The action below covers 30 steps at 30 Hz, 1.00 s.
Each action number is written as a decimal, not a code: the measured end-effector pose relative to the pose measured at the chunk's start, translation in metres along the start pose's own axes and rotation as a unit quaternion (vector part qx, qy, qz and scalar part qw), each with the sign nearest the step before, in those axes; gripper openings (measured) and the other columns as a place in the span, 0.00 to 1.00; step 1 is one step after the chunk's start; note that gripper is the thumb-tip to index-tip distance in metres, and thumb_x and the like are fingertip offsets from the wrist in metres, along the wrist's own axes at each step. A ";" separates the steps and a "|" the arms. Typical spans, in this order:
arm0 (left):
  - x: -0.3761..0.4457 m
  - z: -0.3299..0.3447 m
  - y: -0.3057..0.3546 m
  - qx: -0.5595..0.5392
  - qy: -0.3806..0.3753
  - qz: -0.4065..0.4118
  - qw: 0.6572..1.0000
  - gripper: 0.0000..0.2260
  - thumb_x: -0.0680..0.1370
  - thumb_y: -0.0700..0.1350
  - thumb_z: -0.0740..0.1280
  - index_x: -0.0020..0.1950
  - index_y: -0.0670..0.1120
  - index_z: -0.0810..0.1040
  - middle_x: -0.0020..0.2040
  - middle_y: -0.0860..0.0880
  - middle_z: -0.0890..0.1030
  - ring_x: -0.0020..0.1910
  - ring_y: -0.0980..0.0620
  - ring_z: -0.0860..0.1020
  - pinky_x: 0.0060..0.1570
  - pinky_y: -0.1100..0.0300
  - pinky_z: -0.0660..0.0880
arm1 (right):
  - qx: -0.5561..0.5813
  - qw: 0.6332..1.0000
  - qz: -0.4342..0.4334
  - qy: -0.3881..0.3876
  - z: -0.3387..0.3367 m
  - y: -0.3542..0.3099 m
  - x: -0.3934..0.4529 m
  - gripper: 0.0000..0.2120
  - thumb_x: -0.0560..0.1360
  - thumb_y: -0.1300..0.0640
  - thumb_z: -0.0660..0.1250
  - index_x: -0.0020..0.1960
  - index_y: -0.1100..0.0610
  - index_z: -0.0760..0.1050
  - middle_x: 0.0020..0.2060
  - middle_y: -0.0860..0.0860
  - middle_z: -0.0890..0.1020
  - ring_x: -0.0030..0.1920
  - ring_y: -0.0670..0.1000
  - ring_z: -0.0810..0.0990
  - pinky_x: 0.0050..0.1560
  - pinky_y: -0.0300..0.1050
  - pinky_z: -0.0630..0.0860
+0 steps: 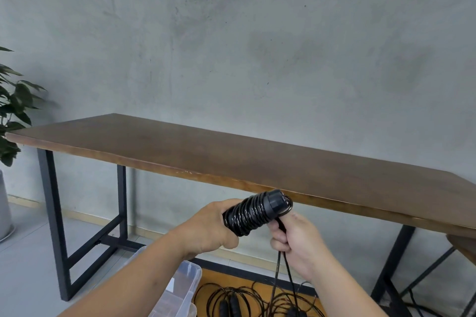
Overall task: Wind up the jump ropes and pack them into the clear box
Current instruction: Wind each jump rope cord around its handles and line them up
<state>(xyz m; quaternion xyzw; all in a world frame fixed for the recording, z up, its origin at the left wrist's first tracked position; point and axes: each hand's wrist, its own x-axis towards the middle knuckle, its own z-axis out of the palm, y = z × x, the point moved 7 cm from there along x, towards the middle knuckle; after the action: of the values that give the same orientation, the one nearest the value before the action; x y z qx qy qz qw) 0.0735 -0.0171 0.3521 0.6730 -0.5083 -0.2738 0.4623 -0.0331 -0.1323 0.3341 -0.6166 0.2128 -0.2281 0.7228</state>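
**Desk:** What's around you, and what's in the way?

**Me:** A long brown wooden counter (pixel 257 157) on black metal legs runs along a grey concrete wall (pixel 231 33). At the far left I see a leafy potted plant (pixel 13 108) in a pale pot. A second wooden edge (pixel 463 247) shows at the right, below the counter. My two forearms cross the lower view, and my left forearm covers part of the clear box (pixel 185 288) on the floor.

**Desk:** Where's the rope?

**Me:** In front of me, below the counter's near edge. My left hand (pixel 206 229) has its grip curled round the wound black jump rope (pixel 255 211), cord coiled tightly over its handles, the free end tilted up to the right. My right hand (pixel 296 242) has a narrow, closed grip on the loose cord (pixel 278 278), which drops in two strands toward the floor.

**Desk:** Counts?

**Me:** One clear box and one wound bundle. On the orange floor patch lies a tangle of loose black ropes (pixel 239 301), beside the box; I can make out at least three black handles, but I cannot tell how many ropes that makes.
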 end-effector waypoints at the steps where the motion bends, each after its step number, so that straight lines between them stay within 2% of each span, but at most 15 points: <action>1: 0.001 -0.002 -0.001 -0.002 0.014 -0.001 1.000 0.27 0.65 0.28 0.68 0.57 0.53 0.79 0.37 0.54 0.74 0.37 0.56 0.72 0.35 0.65 0.70 | -0.001 1.000 0.000 0.005 0.002 0.002 -0.003 0.10 0.83 0.58 0.57 0.49 0.63 0.74 0.29 0.50 0.71 0.26 0.45 0.60 0.26 0.38 0.56; 7: 0.009 -0.008 -0.010 0.058 0.086 -0.019 0.994 0.29 0.65 0.30 0.69 0.60 0.57 0.77 0.43 0.52 0.79 0.40 0.54 0.75 0.35 0.66 0.73 | -0.089 0.996 0.026 0.013 0.010 0.007 -0.013 0.11 0.83 0.56 0.58 0.56 0.61 0.76 0.31 0.50 0.73 0.27 0.45 0.64 0.25 0.38 0.61; 10: 0.013 -0.017 -0.013 0.133 0.140 -0.027 0.981 0.28 0.67 0.34 0.70 0.61 0.59 0.75 0.43 0.55 0.79 0.42 0.54 0.77 0.38 0.64 0.73 | -0.166 0.984 0.057 -0.007 0.015 0.011 -0.021 0.08 0.82 0.58 0.61 0.56 0.58 0.77 0.29 0.49 0.73 0.26 0.46 0.67 0.25 0.39 0.65; 13: 0.013 -0.024 -0.014 0.251 0.184 -0.038 0.950 0.26 0.70 0.39 0.69 0.64 0.59 0.72 0.47 0.57 0.80 0.48 0.53 0.78 0.46 0.58 0.77 | -0.291 0.954 0.068 -0.020 0.018 0.005 -0.030 0.10 0.82 0.54 0.61 0.51 0.59 0.79 0.29 0.49 0.75 0.26 0.46 0.70 0.29 0.41 0.69; 16: 0.009 -0.028 -0.019 0.333 0.206 -0.052 0.919 0.25 0.73 0.42 0.66 0.67 0.60 0.70 0.51 0.57 0.80 0.50 0.52 0.78 0.45 0.59 0.76 | -0.437 0.896 0.052 -0.052 0.026 -0.012 -0.041 0.16 0.82 0.49 0.59 0.42 0.57 0.78 0.28 0.46 0.76 0.26 0.46 0.73 0.30 0.36 0.71; 19: 0.007 -0.025 -0.025 0.383 0.194 -0.059 0.901 0.26 0.74 0.43 0.66 0.69 0.61 0.67 0.55 0.56 0.79 0.52 0.52 0.77 0.48 0.57 0.78 | -0.542 0.836 0.026 -0.084 0.035 -0.032 -0.048 0.16 0.83 0.51 0.58 0.38 0.53 0.74 0.27 0.44 0.75 0.23 0.42 0.71 0.25 0.31 0.68; 22: 0.006 -0.021 -0.025 0.410 0.174 -0.055 0.894 0.25 0.75 0.44 0.66 0.68 0.62 0.66 0.55 0.56 0.78 0.53 0.52 0.77 0.49 0.55 0.78 | -0.619 0.779 -0.002 -0.104 0.037 -0.051 -0.047 0.18 0.82 0.54 0.58 0.34 0.50 0.71 0.27 0.45 0.74 0.22 0.40 0.69 0.28 0.33 0.67; 24: 0.006 -0.019 -0.024 0.429 0.158 -0.050 0.888 0.25 0.75 0.44 0.66 0.68 0.62 0.66 0.55 0.55 0.78 0.53 0.51 0.77 0.49 0.55 0.78 | -0.667 0.736 -0.023 -0.114 0.038 -0.060 -0.043 0.18 0.82 0.55 0.58 0.34 0.51 0.72 0.29 0.46 0.74 0.25 0.41 0.69 0.30 0.35 0.66; 26: 0.007 -0.018 -0.022 0.451 0.137 -0.040 0.881 0.25 0.74 0.44 0.66 0.68 0.62 0.67 0.54 0.55 0.78 0.52 0.51 0.77 0.48 0.56 0.78 | -0.701 0.700 -0.044 -0.127 0.039 -0.069 -0.038 0.15 0.82 0.54 0.59 0.38 0.51 0.77 0.34 0.48 0.78 0.29 0.43 0.71 0.32 0.37 0.68; 28: 0.008 -0.012 -0.020 0.460 0.098 -0.029 0.882 0.25 0.74 0.43 0.66 0.68 0.62 0.67 0.55 0.54 0.79 0.53 0.51 0.78 0.50 0.56 0.77 | -0.711 0.686 -0.047 -0.148 0.036 -0.076 -0.032 0.12 0.81 0.51 0.61 0.45 0.51 0.82 0.35 0.47 0.82 0.30 0.41 0.74 0.35 0.36 0.69; 30: 0.006 -0.004 -0.022 0.431 0.032 -0.027 0.902 0.27 0.74 0.42 0.68 0.68 0.62 0.68 0.56 0.55 0.80 0.54 0.52 0.78 0.53 0.56 0.76 | -0.693 0.696 -0.035 -0.183 0.033 -0.081 -0.025 0.10 0.79 0.50 0.65 0.49 0.51 0.84 0.36 0.47 0.84 0.30 0.39 0.76 0.37 0.34 0.71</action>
<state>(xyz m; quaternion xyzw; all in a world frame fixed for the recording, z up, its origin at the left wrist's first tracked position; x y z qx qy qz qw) 0.0881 -0.0204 0.3343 0.8281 -0.5436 -0.0189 0.1359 -0.0396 -0.1021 0.4193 -0.9796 0.1525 0.0764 0.1064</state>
